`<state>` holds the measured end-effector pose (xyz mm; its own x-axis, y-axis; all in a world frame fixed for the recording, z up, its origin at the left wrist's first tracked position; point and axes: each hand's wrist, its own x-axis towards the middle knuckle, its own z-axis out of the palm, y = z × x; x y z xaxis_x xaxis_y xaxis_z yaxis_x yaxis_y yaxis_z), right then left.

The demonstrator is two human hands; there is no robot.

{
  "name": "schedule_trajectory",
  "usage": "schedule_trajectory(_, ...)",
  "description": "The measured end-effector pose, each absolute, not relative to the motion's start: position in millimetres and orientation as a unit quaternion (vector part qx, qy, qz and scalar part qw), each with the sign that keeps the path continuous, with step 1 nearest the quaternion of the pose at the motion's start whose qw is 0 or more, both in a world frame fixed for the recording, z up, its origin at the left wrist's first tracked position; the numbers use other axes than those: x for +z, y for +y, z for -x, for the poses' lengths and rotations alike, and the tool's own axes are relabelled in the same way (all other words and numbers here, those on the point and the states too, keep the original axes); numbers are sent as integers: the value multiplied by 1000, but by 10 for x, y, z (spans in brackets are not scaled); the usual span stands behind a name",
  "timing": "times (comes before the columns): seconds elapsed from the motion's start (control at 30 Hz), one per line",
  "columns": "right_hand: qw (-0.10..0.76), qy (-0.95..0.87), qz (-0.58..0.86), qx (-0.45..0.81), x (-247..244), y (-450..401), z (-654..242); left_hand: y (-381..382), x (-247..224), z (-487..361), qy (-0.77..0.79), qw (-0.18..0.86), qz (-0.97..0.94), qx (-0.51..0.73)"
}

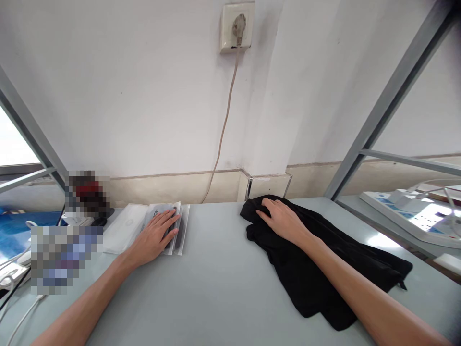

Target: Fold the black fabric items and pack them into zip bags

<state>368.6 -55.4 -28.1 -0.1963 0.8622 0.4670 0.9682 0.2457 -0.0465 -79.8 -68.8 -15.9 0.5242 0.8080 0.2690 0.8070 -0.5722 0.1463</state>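
My left hand (158, 236) lies flat with its fingers spread over a few clear plastic packets (183, 226). Printed letters show on one, partly covered by my fingers. A whitish, translucent packet (124, 228) lies beside them on the left. On the right, a black cloth garment (298, 283) is spread in loose folds across the table. My right hand (284, 220) is at its far end, fingers curled into the fabric and thumb close to them. The fingertips are partly lost in the cloth, and my right forearm crosses over the garment.
The grey table (205, 293) reaches back to the wall. A power socket (237, 28) carries a plug, its cord (225, 120) hanging behind the table. Metal frame posts (389, 96) rise on both sides. White cables (27, 315) and pixelated items sit at left; a white board (414, 218) at right.
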Motion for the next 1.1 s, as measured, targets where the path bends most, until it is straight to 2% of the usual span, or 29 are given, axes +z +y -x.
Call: schedule_trajectory(1.1, 206, -776, 587, -104, -323, -547, -3694, -695, -162, 801, 456, -1, -875, 162)
